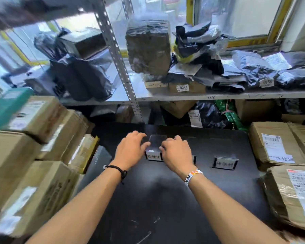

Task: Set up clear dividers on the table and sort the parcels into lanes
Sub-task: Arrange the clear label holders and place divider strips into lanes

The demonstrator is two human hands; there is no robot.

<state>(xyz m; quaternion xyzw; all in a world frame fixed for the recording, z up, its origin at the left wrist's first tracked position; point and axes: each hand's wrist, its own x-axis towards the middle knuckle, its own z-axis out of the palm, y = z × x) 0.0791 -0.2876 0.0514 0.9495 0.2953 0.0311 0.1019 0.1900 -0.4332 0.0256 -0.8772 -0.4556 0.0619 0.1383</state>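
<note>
Two bare forearms reach in from the near edge over the black table [165, 199], with a black cord bracelet [117, 169] on the left wrist and a beaded band [194, 176] on the right. The left hand [130, 149] and right hand [176, 153] grasp a clear divider [156, 144] from either side, fingers curled against it. It stands mid-table, a label on its near face. A second divider [225, 162] stands apart to the right. Cardboard parcels [33, 155] are stacked at left, and more boxes [280, 143] lie at right.

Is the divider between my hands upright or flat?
Upright, apparently: the divider rises from its labelled base, left hand and right hand gripping it.
</note>
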